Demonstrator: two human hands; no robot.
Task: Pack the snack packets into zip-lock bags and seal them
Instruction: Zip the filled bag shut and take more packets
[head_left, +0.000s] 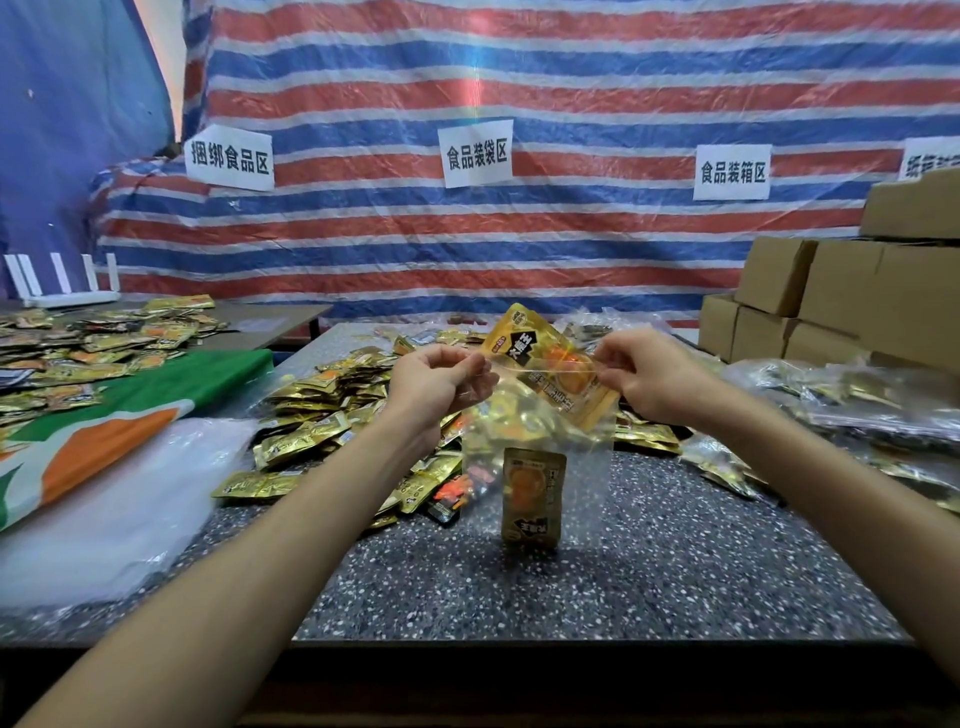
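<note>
I hold a clear zip-lock bag (582, 483) upright above the speckled table (649, 571). My left hand (436, 382) pinches the left end of its mouth. My right hand (649, 376) pinches the right end together with a gold snack packet (550, 364), which sits tilted, half above the mouth and half inside the bag. A second gold packet (532, 499) stands at the bottom of the bag. A heap of loose gold packets (332, 415) lies on the table just behind and left of my left hand.
A stack of empty clear bags (104, 519) lies at the left over a green and orange sheet (130, 410). Filled bags (857, 400) are piled at the right, cardboard boxes (831, 296) behind them. More packets (88, 338) cover a left side table.
</note>
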